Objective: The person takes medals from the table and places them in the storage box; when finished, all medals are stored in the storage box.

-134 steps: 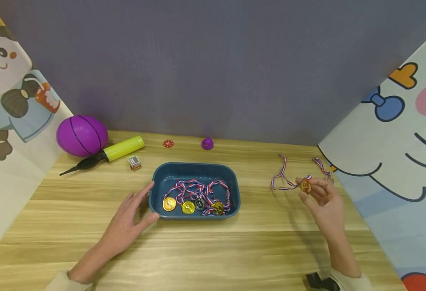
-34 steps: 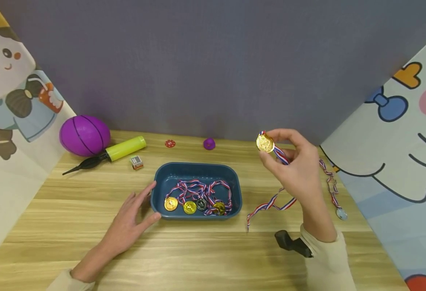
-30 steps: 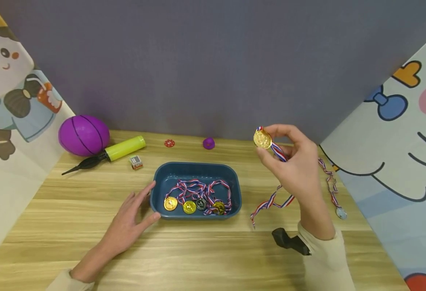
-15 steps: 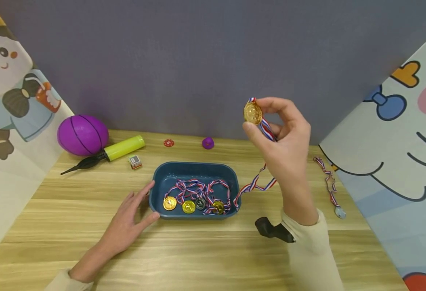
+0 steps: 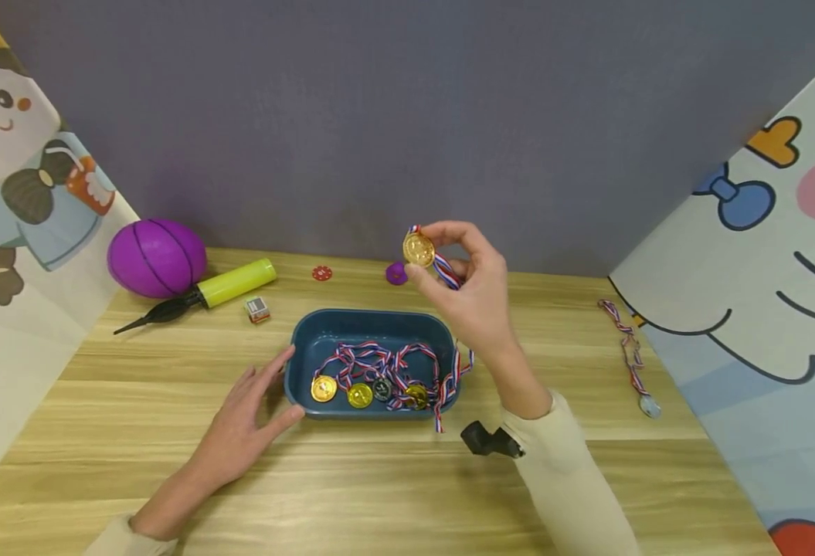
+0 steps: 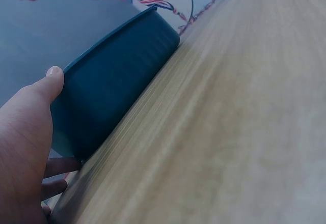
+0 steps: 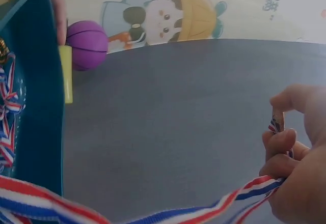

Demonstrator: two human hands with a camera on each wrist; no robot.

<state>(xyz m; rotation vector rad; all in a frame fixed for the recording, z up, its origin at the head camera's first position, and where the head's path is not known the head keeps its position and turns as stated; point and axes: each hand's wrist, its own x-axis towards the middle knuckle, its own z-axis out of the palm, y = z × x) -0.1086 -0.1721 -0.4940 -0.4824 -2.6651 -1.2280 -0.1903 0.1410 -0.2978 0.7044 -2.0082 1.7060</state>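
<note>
In the head view my right hand (image 5: pixel 473 297) pinches a gold medal (image 5: pixel 419 249) between thumb and forefinger, above the back right part of a dark blue basin (image 5: pixel 372 317). Its striped ribbon (image 7: pixel 224 203) trails from the palm in the right wrist view and hangs down over the basin's right end. Several medals lie inside the basin, among them a gold medal (image 5: pixel 324 388) and a dark medal (image 5: pixel 382 388), with tangled ribbons. My left hand (image 5: pixel 243 428) rests at the basin's left end, thumb (image 6: pixel 54 76) on the rim and fingers fairly straight.
At the far right lies a silver medal (image 5: pixel 650 406) with its ribbon. Along the back are a purple ball (image 5: pixel 157 259), a yellow pump (image 5: pixel 236 284), a small box (image 5: pixel 257 310), a red chip (image 5: pixel 321 273) and a purple ring-like item (image 5: pixel 396 273). Walls enclose the table.
My right hand has picked up the gold medal from the table's right side, lifted it and carried it left over the basin, ribbon trailing. My left hand has stayed at the basin.
</note>
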